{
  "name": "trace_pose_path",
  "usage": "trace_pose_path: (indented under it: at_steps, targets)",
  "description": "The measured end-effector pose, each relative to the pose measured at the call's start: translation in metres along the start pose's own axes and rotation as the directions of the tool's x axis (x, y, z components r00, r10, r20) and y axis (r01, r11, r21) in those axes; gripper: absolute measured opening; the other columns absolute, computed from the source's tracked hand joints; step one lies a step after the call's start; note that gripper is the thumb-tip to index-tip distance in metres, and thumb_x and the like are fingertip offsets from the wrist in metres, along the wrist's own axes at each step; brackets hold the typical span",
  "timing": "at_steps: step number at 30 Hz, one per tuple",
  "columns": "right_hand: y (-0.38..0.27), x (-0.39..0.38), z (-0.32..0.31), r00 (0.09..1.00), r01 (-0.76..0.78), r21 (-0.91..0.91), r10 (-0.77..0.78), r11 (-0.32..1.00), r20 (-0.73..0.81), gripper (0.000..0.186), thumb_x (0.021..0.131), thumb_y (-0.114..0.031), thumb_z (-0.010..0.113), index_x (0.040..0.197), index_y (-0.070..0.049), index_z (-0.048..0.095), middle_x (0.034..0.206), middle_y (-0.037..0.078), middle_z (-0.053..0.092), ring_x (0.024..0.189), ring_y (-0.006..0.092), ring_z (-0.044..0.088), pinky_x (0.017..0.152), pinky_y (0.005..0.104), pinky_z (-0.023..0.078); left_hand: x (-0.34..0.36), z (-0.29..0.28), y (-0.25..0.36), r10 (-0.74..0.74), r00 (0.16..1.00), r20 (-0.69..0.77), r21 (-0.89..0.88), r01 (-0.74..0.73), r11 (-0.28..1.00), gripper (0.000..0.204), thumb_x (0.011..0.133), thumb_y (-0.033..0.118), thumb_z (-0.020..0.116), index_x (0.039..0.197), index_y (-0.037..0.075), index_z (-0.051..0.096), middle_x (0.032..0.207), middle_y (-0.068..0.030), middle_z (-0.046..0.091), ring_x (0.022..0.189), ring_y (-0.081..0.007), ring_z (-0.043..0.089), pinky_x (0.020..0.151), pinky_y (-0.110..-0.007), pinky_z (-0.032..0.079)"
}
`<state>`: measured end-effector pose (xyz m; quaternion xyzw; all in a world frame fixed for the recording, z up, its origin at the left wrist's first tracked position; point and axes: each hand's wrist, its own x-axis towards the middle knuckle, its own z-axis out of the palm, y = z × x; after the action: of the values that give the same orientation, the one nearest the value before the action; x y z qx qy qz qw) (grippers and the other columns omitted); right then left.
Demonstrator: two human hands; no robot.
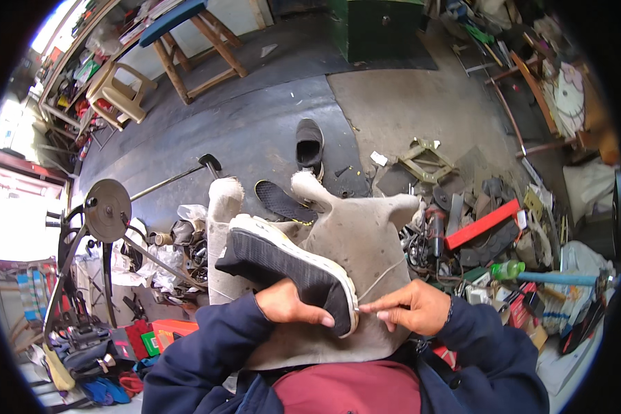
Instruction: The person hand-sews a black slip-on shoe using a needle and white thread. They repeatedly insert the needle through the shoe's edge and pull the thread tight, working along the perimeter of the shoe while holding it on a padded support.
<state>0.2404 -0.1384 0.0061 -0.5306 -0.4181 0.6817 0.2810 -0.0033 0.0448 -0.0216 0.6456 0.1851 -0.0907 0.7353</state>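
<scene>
A black knit shoe (290, 263) with a white sole lies tilted on its side above my lap. My left hand (288, 303) is closed round its dark upper, thumb pressed along the fabric. At the sole's edge, on the end nearest me, are the fingertips of my right hand (415, 307). Its fingers are pinched together; whatever tiny thing they hold is too small to make out. A thin pale thread (384, 277) runs across the grey-beige apron cloth (355, 238) beside those fingers. The far side of the shoe is hidden.
Another black shoe (310, 143) and a dark insole (281, 200) lie on the floor ahead. Left stands a machine with a round wheel (108, 210). Right are a red bar (483, 224), a metal frame (426, 160) and a green bottle (507, 270). Stools (122, 91) stand farther off.
</scene>
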Motion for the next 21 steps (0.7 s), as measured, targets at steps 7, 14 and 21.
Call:
trace_pose_path:
  at_steps: [7, 14, 21]
  targets:
    - [-0.006, 0.001, -0.001, 0.989, -0.151, 0.039, 0.151, 0.988, 0.006, 0.031, 0.101, -0.011, 0.061, 0.131, -0.007, 0.070, 0.076, 0.000, 0.067, 0.074, 0.0061, 0.058, 0.073, 0.0234, 0.049, 0.006, 0.022, -0.014, -0.314, 0.940, -0.136, 0.185, 0.335, 0.924, 0.053, 0.081, 0.039, 0.086, 0.112, -0.001, 0.070, 0.111, -0.0138, 0.073, 0.104, -0.0201, 0.066, 0.096, -0.034, 0.051]
    - [-0.016, 0.010, 0.003, 0.991, -0.127, -0.129, 0.120, 0.983, -0.065, 0.026, 0.098, -0.006, 0.066, 0.123, -0.003, 0.074, 0.077, 0.004, 0.072, 0.071, 0.0066, 0.063, 0.067, 0.0239, 0.051, 0.013, 0.019, -0.004, -0.431, 0.900, -0.062, 0.259, 0.432, 0.864, 0.054, 0.078, 0.045, 0.083, 0.090, -0.007, 0.072, 0.083, -0.0235, 0.071, 0.077, -0.0296, 0.069, 0.072, -0.039, 0.055]
    - [-0.001, 0.015, 0.004, 0.991, -0.113, -0.127, 0.102, 0.985, -0.091, 0.024, 0.095, -0.003, 0.068, 0.119, 0.000, 0.075, 0.081, 0.007, 0.076, 0.074, 0.0085, 0.067, 0.070, 0.0236, 0.053, 0.010, 0.023, -0.018, -0.124, 0.974, -0.189, 0.056, 0.137, 0.989, 0.065, 0.082, 0.055, 0.078, 0.066, -0.008, 0.068, 0.058, -0.0188, 0.063, 0.053, -0.0254, 0.062, 0.053, -0.037, 0.049]
